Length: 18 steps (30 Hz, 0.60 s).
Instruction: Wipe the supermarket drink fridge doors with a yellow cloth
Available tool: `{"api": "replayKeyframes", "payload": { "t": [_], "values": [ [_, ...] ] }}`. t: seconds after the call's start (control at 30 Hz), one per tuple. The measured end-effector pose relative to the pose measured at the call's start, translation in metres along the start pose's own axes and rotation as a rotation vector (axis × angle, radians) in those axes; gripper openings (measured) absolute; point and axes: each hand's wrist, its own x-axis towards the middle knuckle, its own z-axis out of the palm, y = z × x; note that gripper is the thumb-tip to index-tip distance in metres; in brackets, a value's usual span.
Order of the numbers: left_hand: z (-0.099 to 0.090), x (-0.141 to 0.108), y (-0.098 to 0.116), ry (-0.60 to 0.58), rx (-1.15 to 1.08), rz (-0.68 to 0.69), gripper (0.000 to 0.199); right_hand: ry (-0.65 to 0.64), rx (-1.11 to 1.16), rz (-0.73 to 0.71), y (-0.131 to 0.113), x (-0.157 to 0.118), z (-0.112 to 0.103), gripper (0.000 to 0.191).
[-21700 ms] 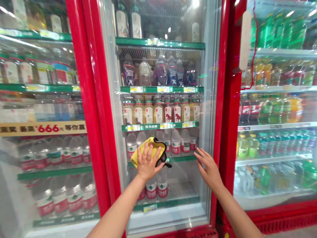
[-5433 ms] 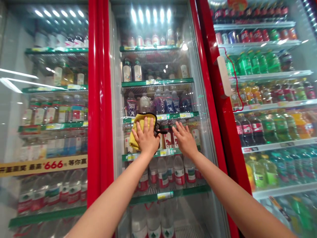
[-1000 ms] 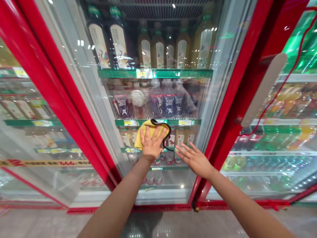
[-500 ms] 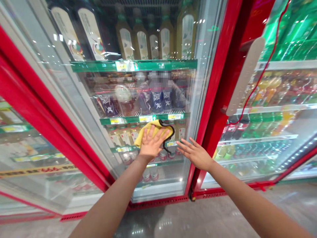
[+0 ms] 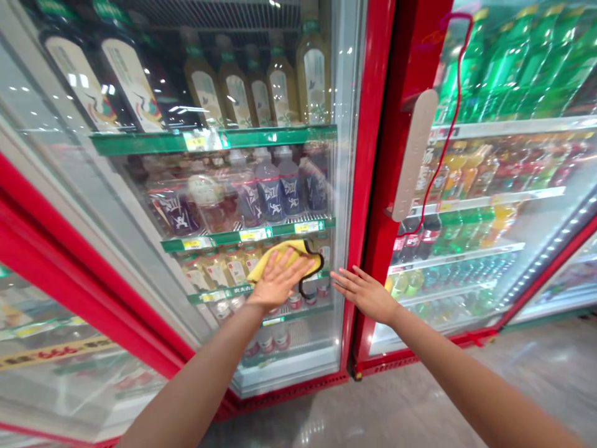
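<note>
My left hand point(image 5: 278, 280) lies flat with its fingers spread on a yellow cloth point(image 5: 305, 254) with a black edge. The cloth is against the glass door point(image 5: 308, 339) of a red-framed fridge, in front of the lower shelves. To the right, my right hand point(image 5: 366, 294) has its fingers stretched out and holds nothing. Its fingertips are near the door's red right frame point(image 5: 368, 186); whether they touch it I cannot tell.
Behind the glass stand purple bottles point(image 5: 269, 193) on a green-edged shelf point(image 5: 261, 137). A long pale handle point(image 5: 413, 158) and a red cord point(image 5: 454, 118) are on the right. Green bottles point(image 5: 513, 68) fill another fridge. Grey floor point(image 5: 420, 398) lies below.
The view has shifted, so the fridges appear further left. In the picture, my left hand and the cloth sit slightly further left and lower. My right hand is almost unchanged.
</note>
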Motion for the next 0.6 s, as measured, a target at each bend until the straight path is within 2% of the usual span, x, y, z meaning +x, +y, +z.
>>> {"api": "replayKeyframes", "payload": {
  "t": [0.07, 0.13, 0.2, 0.27, 0.33, 0.37, 0.43, 0.53, 0.6],
  "values": [
    [0.002, -0.009, -0.005, -0.064, -0.013, 0.238, 0.083, -0.005, 0.012, 0.019, 0.003, -0.004, -0.002, 0.053],
    [-0.006, -0.008, -0.012, -0.115, -0.021, 0.345, 0.077, 0.004, 0.012, 0.053, 0.008, -0.007, -0.008, 0.052],
    [-0.021, 0.009, -0.015, -0.121, -0.018, 0.279, 0.08, 0.017, -0.001, 0.096, 0.014, -0.009, -0.015, 0.051],
    [-0.035, 0.035, -0.009, -0.079, 0.006, 0.105, 0.088, 0.02, -0.015, 0.131, 0.017, -0.01, -0.02, 0.052],
    [-0.039, 0.057, 0.002, -0.018, 0.03, -0.034, 0.094, 0.015, -0.017, 0.149, 0.017, -0.012, -0.02, 0.054],
    [-0.037, 0.062, 0.008, -0.004, 0.035, -0.039, 0.095, 0.011, -0.013, 0.149, 0.016, -0.014, -0.018, 0.054],
    [-0.025, 0.06, 0.016, -0.017, 0.029, 0.093, 0.093, -0.003, -0.008, 0.142, 0.014, -0.018, -0.012, 0.051],
    [-0.006, 0.045, 0.016, -0.083, 0.008, 0.399, 0.085, -0.035, -0.002, 0.121, 0.014, -0.025, -0.007, 0.047],
    [-0.005, 0.045, 0.011, -0.115, -0.003, 0.498, 0.083, -0.043, 0.015, 0.112, 0.018, -0.028, -0.009, 0.047]
  ]
}}
